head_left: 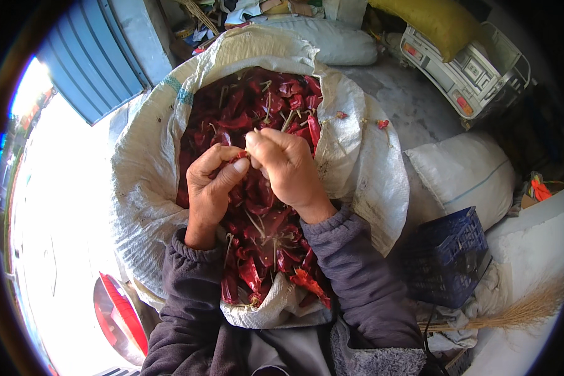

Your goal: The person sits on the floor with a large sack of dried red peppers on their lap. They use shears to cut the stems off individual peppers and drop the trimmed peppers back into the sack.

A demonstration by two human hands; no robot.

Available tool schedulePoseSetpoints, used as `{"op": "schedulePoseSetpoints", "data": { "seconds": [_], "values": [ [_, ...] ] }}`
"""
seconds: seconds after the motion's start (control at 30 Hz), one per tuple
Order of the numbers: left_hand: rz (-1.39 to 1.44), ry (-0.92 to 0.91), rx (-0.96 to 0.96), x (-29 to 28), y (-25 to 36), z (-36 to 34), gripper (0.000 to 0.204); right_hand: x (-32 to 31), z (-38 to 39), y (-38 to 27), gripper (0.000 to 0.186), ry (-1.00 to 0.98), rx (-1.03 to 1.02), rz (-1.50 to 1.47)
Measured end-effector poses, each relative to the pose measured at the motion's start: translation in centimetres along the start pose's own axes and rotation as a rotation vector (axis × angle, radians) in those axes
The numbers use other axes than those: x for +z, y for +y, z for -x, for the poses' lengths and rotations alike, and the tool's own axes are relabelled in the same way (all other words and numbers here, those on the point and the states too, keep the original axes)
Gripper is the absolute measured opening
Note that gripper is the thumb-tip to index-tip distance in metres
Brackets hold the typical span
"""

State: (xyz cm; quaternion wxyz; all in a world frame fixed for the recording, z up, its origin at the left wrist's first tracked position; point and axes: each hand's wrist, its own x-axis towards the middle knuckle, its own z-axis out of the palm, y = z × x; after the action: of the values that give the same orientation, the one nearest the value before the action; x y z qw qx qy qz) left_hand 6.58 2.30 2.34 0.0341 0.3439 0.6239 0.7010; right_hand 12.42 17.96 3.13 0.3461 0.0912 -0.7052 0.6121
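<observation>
As I look down through the head camera, the left hand (215,180) and right hand (287,168) meet above the heap of dried red peppers (257,199), and it's close work! The left fingers are pinched closed on a small red pepper piece (242,154), right up at the tips; the right fingers sit curled tight just beside it, though I cannot tell what they grip. Peppers fill the open white sack (145,172) below, right down to its near rim. Over to the right, a blue crate (446,260) stands near a stuffed white bag (469,168), with a straw broom (529,310) close by.
</observation>
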Motion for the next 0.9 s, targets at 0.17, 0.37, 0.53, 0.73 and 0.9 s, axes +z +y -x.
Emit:
{"op": "schedulePoseSetpoints", "data": {
  "seconds": [0.17,0.37,0.53,0.73,0.9],
  "values": [
    [0.260,0.137,-0.130,-1.0,-0.8,0.6,0.010,-4.5,-4.0,-3.7,0.039,0.478,0.142,-0.453],
    [0.480,0.106,-0.060,-1.8,-2.3,-0.3,0.017,-10.8,-6.3,-1.1,0.014,0.393,-0.388,1.578],
    [0.660,0.172,-0.078,-1.7,-1.5,-0.9,0.013,-2.4,-4.8,-2.2,0.026,-0.133,-0.292,1.140],
    [0.628,0.123,-0.025,-2.8,-1.4,-0.7,0.018,0.1,-5.8,3.1,0.008,-0.226,-0.395,1.152],
    [0.517,0.073,-0.180,-3.0,-1.7,-1.0,0.039,-1.3,-3.3,-0.1,0.022,-0.076,-0.482,0.856]
  ]
}}
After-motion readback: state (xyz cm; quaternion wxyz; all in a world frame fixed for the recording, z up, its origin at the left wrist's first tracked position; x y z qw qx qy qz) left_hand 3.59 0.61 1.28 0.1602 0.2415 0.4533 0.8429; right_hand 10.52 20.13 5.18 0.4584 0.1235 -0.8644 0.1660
